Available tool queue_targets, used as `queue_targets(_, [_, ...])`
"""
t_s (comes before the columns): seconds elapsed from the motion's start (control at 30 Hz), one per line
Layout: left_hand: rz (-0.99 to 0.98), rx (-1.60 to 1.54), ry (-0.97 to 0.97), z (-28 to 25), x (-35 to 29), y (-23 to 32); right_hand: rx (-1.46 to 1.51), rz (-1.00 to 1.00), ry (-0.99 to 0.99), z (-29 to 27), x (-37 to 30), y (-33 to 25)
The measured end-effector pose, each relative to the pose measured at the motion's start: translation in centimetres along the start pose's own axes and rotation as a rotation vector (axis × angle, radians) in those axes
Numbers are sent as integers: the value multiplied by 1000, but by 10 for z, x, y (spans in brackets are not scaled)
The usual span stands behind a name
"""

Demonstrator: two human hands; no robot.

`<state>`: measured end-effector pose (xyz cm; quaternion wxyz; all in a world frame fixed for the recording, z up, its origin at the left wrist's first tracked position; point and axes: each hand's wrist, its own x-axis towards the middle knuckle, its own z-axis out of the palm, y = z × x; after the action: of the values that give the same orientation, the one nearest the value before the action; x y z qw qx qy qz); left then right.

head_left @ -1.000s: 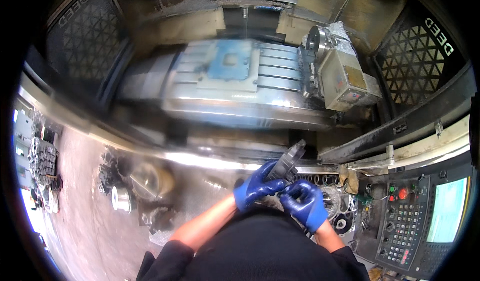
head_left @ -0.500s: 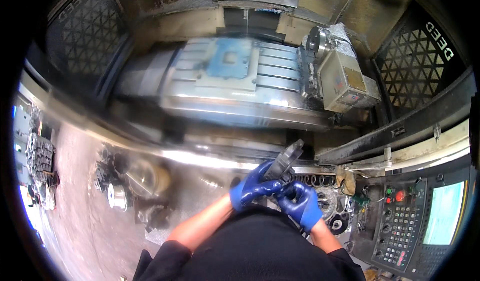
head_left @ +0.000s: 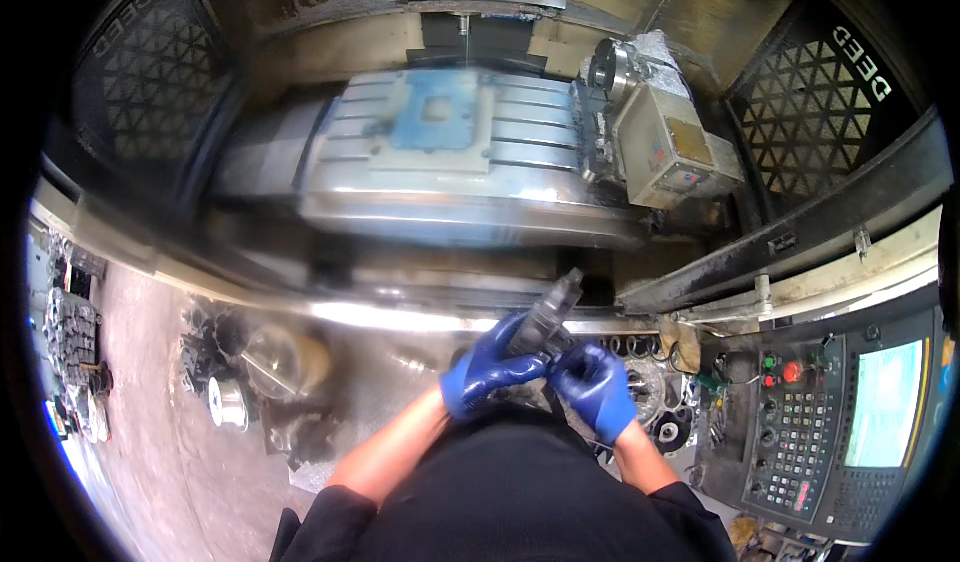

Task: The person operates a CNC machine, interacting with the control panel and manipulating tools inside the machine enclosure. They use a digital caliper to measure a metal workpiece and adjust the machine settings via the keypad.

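Note:
In front of my chest I hold a dark grey, ridged metal part. Its long body tilts up and to the right, and its kind is not clear. My left hand, in a blue glove, is wrapped round its lower left side. Close against the part's lower right end is my right hand, gloved the same way, its fingers curled in a pinch. Whatever those fingers hold, if anything, is hidden. Both hands are just before the front sill of an open machine.
Inside the machine, a blue square plate sits on the slotted table, beside a boxy rotary unit. A control panel stands at right. Metal rings lie near my right hand; a wire spool is at left.
The scene has shifted slightly left and up in view. The metal part has turned a little in my left hand, and my right hand's fingers have drawn closer together.

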<state>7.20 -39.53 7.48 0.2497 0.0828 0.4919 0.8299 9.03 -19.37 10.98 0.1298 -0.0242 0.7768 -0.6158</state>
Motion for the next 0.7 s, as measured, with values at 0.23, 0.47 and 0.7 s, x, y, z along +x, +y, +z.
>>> queue_targets(0.23, [-22, -100, -1, 1, 0, -12, 14, 17, -13, -5, -1, 11])
queue_targets(0.47, [-52, -79, 2, 8, 2, -2, -36, -30, -5, -7, -3, -1])
queue_targets(0.7, [30, -74, -19, 7, 11, -10, 3, 26, -14, -12, 3, 1])
